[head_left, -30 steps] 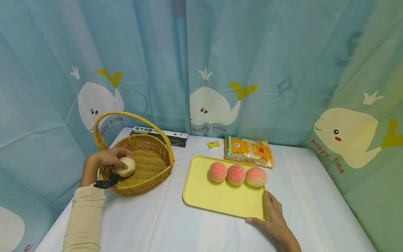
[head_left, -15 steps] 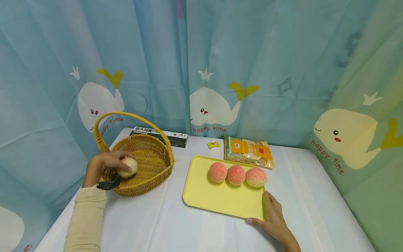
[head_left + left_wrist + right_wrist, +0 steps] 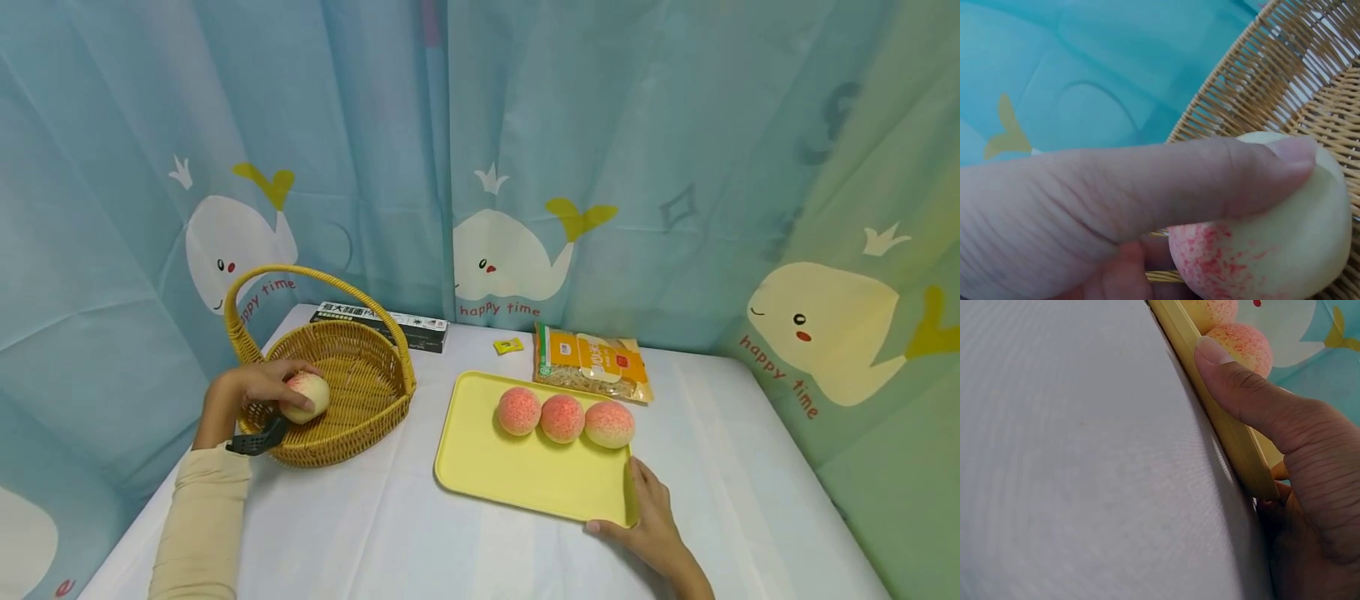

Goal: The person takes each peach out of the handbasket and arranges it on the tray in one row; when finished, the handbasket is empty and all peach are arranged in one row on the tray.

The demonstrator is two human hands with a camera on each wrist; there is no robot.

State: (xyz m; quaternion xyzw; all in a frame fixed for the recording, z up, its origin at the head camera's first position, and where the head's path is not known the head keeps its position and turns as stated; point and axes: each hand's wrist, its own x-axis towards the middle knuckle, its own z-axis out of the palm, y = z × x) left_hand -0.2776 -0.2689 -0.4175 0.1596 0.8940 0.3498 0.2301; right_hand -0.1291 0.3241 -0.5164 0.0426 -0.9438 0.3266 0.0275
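Note:
In the head view my left hand (image 3: 273, 383) reaches into a yellow wicker basket (image 3: 367, 425) at the left. It grips a pale peach (image 3: 315, 396) with a pink blush, low in the basket's left side. The left wrist view shows the thumb lying across that peach (image 3: 1285, 244); the other fingers are mostly hidden. My right hand (image 3: 652, 521) holds the near right corner of a yellow tray (image 3: 517, 475), thumb on the near edge and fingers along the right side. Three pink peaches, the middle one (image 3: 562, 418) among them, sit in a row on the tray.
Behind the tray lies an orange food packet (image 3: 596, 362), with a small yellow sachet (image 3: 508, 344) to its left. A dark box (image 3: 420, 332) stands behind the basket, whose tall handle (image 3: 322, 273) arches over it. Blue curtains (image 3: 675, 125) surround the white table.
My left hand and the peach in it have shifted slightly right within the basket, mostly in the first half second. My right hand and the tray stay in place.

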